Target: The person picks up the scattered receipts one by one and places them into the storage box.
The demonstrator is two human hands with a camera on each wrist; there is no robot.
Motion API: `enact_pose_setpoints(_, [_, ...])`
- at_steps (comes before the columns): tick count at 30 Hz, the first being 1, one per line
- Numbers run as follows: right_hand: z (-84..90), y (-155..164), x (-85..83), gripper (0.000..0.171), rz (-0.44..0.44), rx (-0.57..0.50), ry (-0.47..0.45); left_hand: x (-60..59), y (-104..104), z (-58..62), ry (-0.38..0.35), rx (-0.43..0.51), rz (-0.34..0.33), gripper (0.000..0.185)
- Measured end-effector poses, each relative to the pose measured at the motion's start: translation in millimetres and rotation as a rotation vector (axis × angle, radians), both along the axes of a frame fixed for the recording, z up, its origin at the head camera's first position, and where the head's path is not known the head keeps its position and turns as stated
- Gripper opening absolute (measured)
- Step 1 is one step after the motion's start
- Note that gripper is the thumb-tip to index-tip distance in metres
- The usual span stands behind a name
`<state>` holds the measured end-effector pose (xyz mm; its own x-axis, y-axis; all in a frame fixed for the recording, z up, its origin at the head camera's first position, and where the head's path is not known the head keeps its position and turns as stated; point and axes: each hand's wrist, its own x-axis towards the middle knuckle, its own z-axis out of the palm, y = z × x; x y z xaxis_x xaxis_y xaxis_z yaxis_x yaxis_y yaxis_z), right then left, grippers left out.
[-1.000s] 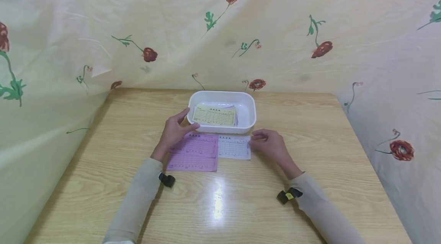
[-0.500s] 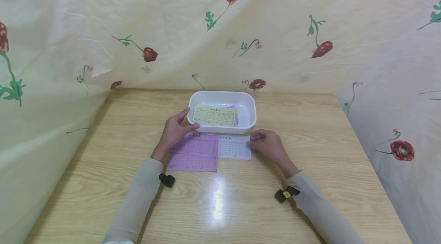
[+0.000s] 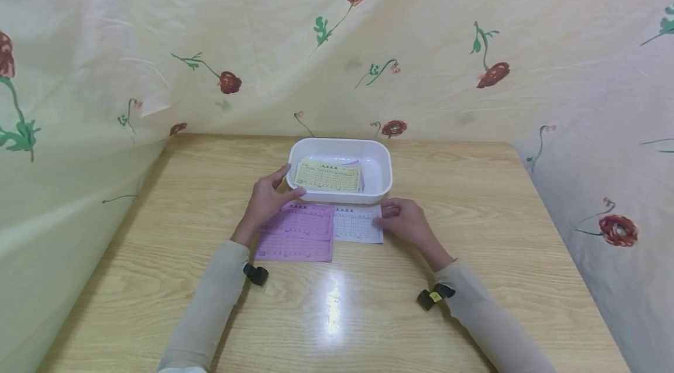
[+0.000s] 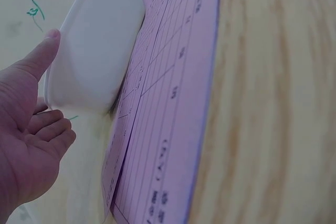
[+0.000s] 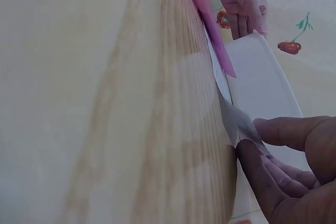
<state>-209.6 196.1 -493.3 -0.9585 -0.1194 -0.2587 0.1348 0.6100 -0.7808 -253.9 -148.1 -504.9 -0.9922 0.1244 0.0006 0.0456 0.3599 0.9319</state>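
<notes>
In the head view, my left hand (image 3: 267,202) holds the left front corner of a white plastic tub (image 3: 380,180), thumb on the front rim and fingers along the left side. Printed yellow slips (image 3: 327,176) lie on other papers inside the tub. My right hand (image 3: 406,222) pinches the right edge of a white printed slip (image 3: 358,225) in front of the tub. The right wrist view shows that edge of the white slip (image 5: 239,121) bent up by the thumb and fingers. Overlapping pink printed slips (image 3: 295,247) lie beside it, covering its left end.
The wooden table (image 3: 337,314) extends around the papers, with a bright reflection in front. A flowered cloth (image 3: 263,40) hangs behind the table and at both sides. A small black camera (image 3: 256,274) is strapped to the left wrist, another camera (image 3: 434,297) to the right.
My right hand has shifted slightly left, its thumb coming further over the white slip's right edge. The left hand, tub and pink slips have stayed in place.
</notes>
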Motion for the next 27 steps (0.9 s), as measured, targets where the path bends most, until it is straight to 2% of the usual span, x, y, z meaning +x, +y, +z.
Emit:
enact_pose_setpoints(9, [-0.4,-0.2,1.0,0.037,0.01,0.002,0.041,0.3,0.1,-0.5,0.0,-0.002,-0.004,0.096])
enact_pose_setpoints(17, [1.6,6.8,4.4,0.036,0.01,-0.037,0.085,0.4,0.8,0.6,0.007,-0.008,-0.001,0.096])
enact_pose_setpoints(27, [6.9,22.7,10.3,0.036,0.017,-0.036,0.121,1.7,1.2,2.1,-0.002,-0.008,0.003,0.094])
